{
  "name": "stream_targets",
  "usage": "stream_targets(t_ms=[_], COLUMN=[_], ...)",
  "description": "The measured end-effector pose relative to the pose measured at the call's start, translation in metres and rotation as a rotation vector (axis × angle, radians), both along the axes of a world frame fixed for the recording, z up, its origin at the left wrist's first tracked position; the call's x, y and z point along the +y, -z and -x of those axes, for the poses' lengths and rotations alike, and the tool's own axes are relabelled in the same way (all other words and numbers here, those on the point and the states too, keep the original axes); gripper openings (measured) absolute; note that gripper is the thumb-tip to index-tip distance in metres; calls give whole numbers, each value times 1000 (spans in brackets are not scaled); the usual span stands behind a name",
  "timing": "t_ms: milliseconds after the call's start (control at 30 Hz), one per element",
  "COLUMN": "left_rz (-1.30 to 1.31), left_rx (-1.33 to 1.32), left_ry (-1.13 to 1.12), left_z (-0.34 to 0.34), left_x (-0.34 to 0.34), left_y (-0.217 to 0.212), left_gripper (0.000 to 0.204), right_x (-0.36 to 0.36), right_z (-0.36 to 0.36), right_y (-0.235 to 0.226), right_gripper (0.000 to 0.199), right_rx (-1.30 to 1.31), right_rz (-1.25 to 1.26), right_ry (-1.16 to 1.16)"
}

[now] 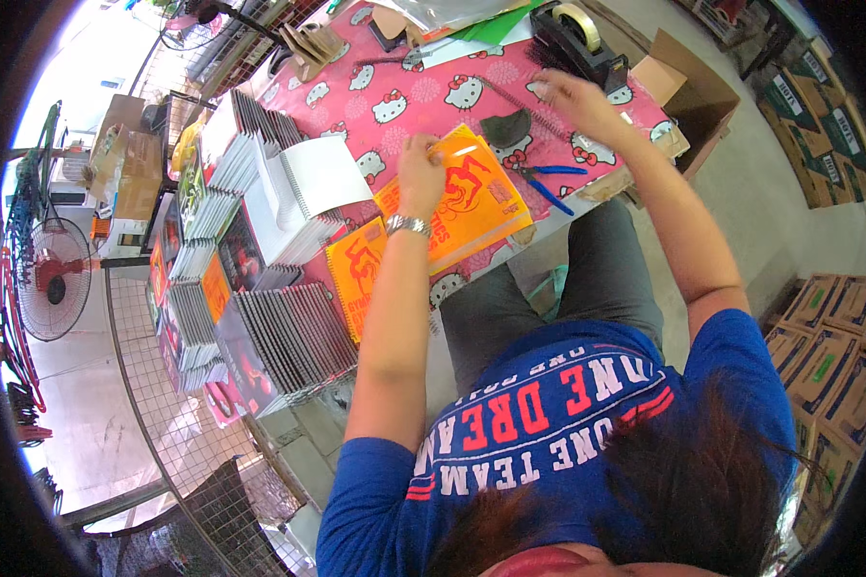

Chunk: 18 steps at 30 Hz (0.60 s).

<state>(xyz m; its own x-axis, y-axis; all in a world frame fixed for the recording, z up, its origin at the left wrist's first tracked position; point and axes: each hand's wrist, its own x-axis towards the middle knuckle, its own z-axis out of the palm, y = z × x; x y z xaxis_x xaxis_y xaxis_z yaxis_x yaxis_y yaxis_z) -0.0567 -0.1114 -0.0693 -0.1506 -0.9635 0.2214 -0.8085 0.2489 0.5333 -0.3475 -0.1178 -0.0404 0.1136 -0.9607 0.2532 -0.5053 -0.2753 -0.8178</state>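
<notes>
Orange notebook cover (467, 197) lying flat near the front edge of the table (423, 91), on its pink cartoon-cat cloth. Pressed at its upper edge by left hand (420, 173), fingers curled narrow and pinching a thin pale strip (465, 151) there; silver watch (407, 224) on that wrist. Second orange cover (356, 269) just beside the first, toward the front-left corner, partly overhanging the edge. Right hand (573, 101) farther back and to the right, fingers spread fairly wide over a black spiral wire (539, 113); cannot tell whether gripping it or only touching. Dark grey curved piece (506, 128) between the two hands, close to the orange cover's far corner. Blue-handled pliers (547, 181) lying right of the cover, near the table's right edge. Black tape dispenser (577, 43) with a roll of clear tape toward the back right corner, just beyond the right hand. Stacks of spiral-bound notebooks (279, 188) crowding the left side, touching the orange covers' left edge, more stacks (289, 341) leaning off the front-left corner. Open cardboard box (688, 91) on the floor past the right edge.
</notes>
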Motion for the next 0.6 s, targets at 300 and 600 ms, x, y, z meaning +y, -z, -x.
stream_targets(t_ms=[300, 600], left_rz=[329, 438], left_rx=[-175, -102], left_ry=[331, 222], left_z=[0, 15], left_x=[95, 109], left_y=[-90, -88], left_gripper=[18, 19], right_x=[85, 104], right_z=[-49, -59], right_y=[-40, -45], right_gripper=[24, 23], right_rx=[-44, -10], right_rz=[202, 353], right_ry=[-346, -322])
